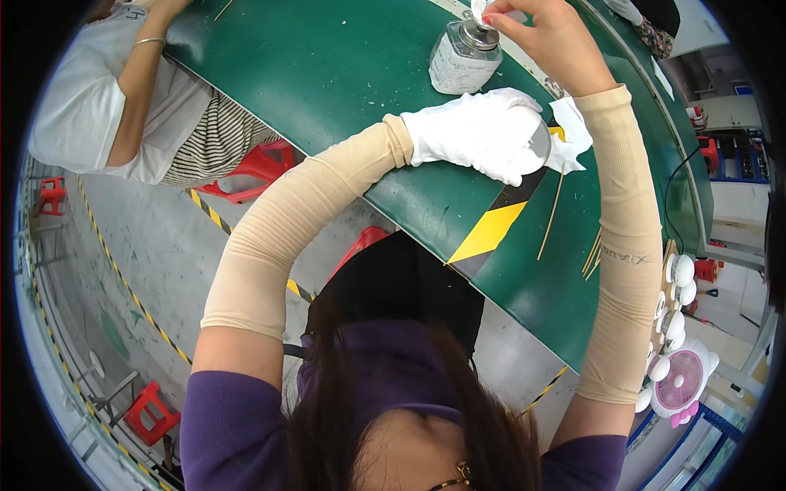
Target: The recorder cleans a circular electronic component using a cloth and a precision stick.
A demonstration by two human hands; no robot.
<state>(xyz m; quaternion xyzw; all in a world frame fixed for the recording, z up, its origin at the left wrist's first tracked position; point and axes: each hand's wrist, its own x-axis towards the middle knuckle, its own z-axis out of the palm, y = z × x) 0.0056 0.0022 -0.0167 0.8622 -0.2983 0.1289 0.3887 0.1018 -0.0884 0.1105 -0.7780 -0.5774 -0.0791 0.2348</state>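
Observation:
My left hand (pixel 479 135), in a white glove, is closed around a round, shiny whitish piece (pixel 538 147) above the table's striped tape. Most of that piece is hidden by the glove. At the far side, my bare right hand (pixel 540 31) pinches a small white wipe (pixel 480 11) at the metal top of a square clear bottle (pixel 463 64). The bottle stands upright and has a white label with writing. A crumpled white tissue (pixel 576 135) lies just right of the round piece. Near it, a thin wooden stick (pixel 552 214) rests on the table.
More thin sticks (pixel 592 255) lie under my right forearm on the green table (pixel 336 74). Round white pieces (pixel 675 326) stand on a rack at right, beside a pink fan (pixel 681 380). A co-worker in a white shirt (pixel 78 114) sits at left on a red stool (pixel 258 170).

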